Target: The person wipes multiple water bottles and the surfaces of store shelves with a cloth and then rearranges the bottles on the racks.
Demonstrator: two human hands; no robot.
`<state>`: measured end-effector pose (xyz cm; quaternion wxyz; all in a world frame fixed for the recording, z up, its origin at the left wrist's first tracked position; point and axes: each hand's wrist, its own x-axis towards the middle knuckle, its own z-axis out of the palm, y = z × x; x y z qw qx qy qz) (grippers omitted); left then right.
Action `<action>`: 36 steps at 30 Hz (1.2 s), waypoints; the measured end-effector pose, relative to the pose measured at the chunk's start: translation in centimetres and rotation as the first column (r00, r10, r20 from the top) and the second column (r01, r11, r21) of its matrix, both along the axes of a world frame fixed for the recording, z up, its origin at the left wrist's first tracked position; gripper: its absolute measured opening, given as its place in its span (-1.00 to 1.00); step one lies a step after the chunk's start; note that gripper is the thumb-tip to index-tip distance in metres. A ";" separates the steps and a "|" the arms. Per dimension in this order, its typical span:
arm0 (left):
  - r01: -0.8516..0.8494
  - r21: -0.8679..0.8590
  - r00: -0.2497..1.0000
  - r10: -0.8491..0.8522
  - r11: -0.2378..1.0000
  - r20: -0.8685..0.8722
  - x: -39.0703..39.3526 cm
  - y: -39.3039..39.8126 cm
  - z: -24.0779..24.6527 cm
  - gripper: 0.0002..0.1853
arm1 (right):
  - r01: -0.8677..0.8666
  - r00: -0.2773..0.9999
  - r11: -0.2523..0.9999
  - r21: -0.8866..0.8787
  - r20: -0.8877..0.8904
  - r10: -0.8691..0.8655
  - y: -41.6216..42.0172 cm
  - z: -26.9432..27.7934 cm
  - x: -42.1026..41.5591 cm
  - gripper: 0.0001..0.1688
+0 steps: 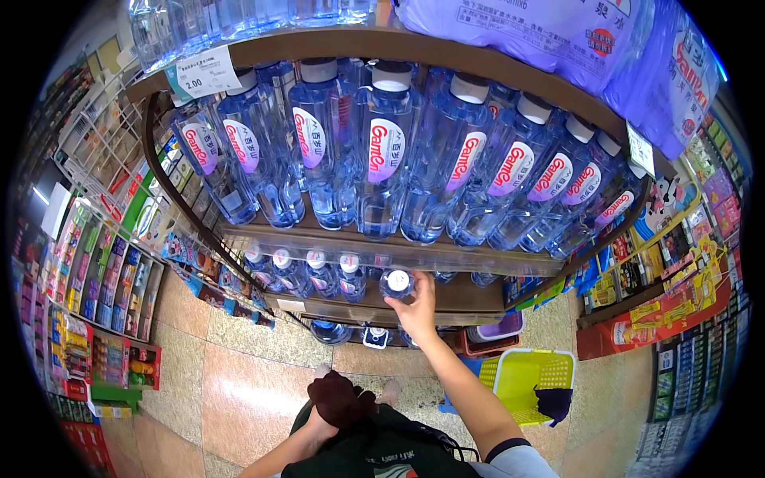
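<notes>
My right hand (417,305) reaches to the lower shelf (454,296) of a display rack. Its thumb and fingers grip a small clear water bottle (396,284) by the side, white cap facing up. To its left stand several small bottles (352,278) in a row; others behind and to the right are partly hidden. Close to my body, my left hand (323,422) clasps a bunched dark maroon cloth (338,397), which covers most of its fingers. Large Ganten water bottles (382,149) line the shelf above, upright behind a clear plastic front strip (370,254).
Wrapped purple multipacks (526,36) rest on top of the rack. A yellow-green basket (508,382) with a dark cloth (553,403) over its side stands at my right. Below the shelf are more bottles (330,332). A wire rack (101,131) and stocked shelves (101,269) flank the left.
</notes>
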<state>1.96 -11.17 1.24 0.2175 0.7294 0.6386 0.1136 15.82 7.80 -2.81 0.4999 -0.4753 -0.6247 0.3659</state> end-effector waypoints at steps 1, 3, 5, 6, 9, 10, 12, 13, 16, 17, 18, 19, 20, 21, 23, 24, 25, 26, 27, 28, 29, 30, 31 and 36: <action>0.005 0.028 1.000 -0.006 1.000 0.015 -0.3 -0.1 -0.4 -0.54 | -0.002 1.000 1.000 -0.008 -0.005 0.002 0.3 -0.5 -0.5 -0.22; 0.013 0.083 0.999 -0.017 0.996 0.043 -0.9 -0.2 -0.8 -0.62 | -0.029 0.997 0.999 -0.028 -0.074 0.027 0.9 -1.5 -1.2 -0.26; 0.087 0.194 0.996 -0.082 0.977 -0.031 -1.2 -0.3 -1.8 -0.69 | -0.074 0.991 0.991 -0.111 -0.122 0.060 1.6 -2.9 -1.5 -0.27; 0.125 0.244 0.991 -0.111 0.962 -0.069 -1.3 -0.2 -1.9 -0.73 | -0.111 0.978 0.988 -0.103 -0.189 0.090 1.7 -3.0 -1.8 -0.27; 0.136 0.221 0.989 -0.120 0.966 -0.084 -1.4 0.1 -1.2 -0.78 | -0.121 0.976 0.987 -0.104 -0.195 0.099 1.7 -3.0 -2.2 -0.23; 0.148 0.238 0.988 -0.131 0.960 -0.084 -1.4 0.3 -1.2 -0.78 | -0.141 0.975 0.984 -0.110 -0.190 0.118 1.7 -2.7 -2.1 -0.16; 0.173 0.272 0.984 -0.154 0.947 -0.088 -1.3 0.6 -1.1 -0.78 | -0.108 0.994 0.992 -0.069 0.004 0.109 1.6 -2.3 -1.8 -0.14; 0.183 0.275 0.983 -0.167 0.944 -0.082 -1.3 0.7 -1.1 -0.79 | -0.095 0.990 0.994 -0.046 0.100 0.099 1.5 -1.7 -1.6 -0.13; 0.188 0.296 0.982 -0.175 0.936 -0.069 -1.2 0.9 -1.8 -0.81 | -0.009 0.990 1.000 0.016 0.144 0.007 -0.5 -0.8 0.5 -0.13; 0.165 0.305 0.986 -0.151 0.938 -0.069 -1.3 0.6 -3.3 -0.81 | 0.055 0.991 0.998 0.024 0.118 -0.057 -0.8 -1.3 1.7 -0.17; 0.138 0.315 0.990 -0.124 0.939 -0.064 -1.3 0.6 -4.2 -0.82 | 0.227 0.971 0.973 0.033 0.074 -0.229 -0.6 -1.7 2.9 -0.21; 0.104 0.289 0.995 -0.099 0.952 -0.032 -1.2 0.7 -4.3 -0.82 | 0.401 0.915 0.916 0.032 0.028 -0.401 -0.5 -2.0 4.3 -0.25; 0.070 0.261 0.997 -0.072 0.963 0.000 -1.0 0.8 -4.2 -0.82 | 0.535 0.843 0.845 0.021 0.065 -0.535 0.3 -2.0 5.6 -0.26; 0.040 0.227 0.999 -0.047 0.973 0.025 -1.0 0.7 -4.1 -0.82 | 0.602 0.794 0.798 0.027 0.089 -0.601 1.1 -2.0 6.4 -0.25; 0.067 0.177 0.995 -0.079 0.982 0.064 -0.8 0.5 -3.4 -0.77 | 0.503 0.827 0.858 0.107 0.229 -0.513 3.3 -3.2 8.3 -0.22; 0.060 0.124 0.994 -0.071 0.990 0.084 -0.6 0.5 -2.6 -0.77 | 0.465 0.836 0.869 0.170 0.240 -0.494 4.4 -3.9 8.3 -0.23; 0.057 0.075 0.993 -0.065 0.996 0.101 -0.4 0.8 -2.1 -0.76 | 0.427 0.842 0.873 0.234 0.251 -0.479 5.5 -4.2 7.9 -0.24; 0.052 0.070 0.996 -0.057 0.996 0.071 -0.1 1.1 -2.0 -0.76 | 0.387 0.845 0.873 0.297 0.263 -0.465 6.2 -4.4 7.9 -0.24; 0.040 0.064 0.998 -0.042 0.997 0.039 0.2 1.0 -2.1 -0.76 | 0.403 0.861 0.883 0.242 0.226 -0.455 6.6 -4.2 7.6 -0.27; 0.027 0.059 1.000 -0.028 0.998 0.006 0.4 0.9 -2.1 -0.76 | 0.415 0.875 0.890 0.186 0.187 -0.447 7.0 -4.1 7.5 -0.30; 0.069 0.073 0.998 -0.068 0.995 -0.019 0.5 1.0 -2.2 -0.77 | 0.424 0.886 0.896 0.130 0.146 -0.440 7.2 -3.8 7.5 -0.33; 0.105 0.083 0.994 -0.102 0.991 -0.041 0.5 1.1 -2.2 -0.78 | 0.399 0.905 0.906 0.140 0.097 -0.414 7.3 -3.6 7.6 -0.38; 0.111 0.089 0.992 -0.106 0.990 -0.061 0.6 1.1 -2.1 -0.79 | 0.390 0.916 0.912 0.130 0.043 -0.398 7.0 -3.4 7.8 -0.39; 0.164 0.150 0.980 -0.143 0.975 -0.139 1.8 2.0 1.6 -0.80 | 0.314 0.906 0.948 -0.060 -0.278 -0.318 0.7 -2.3 9.2 -0.32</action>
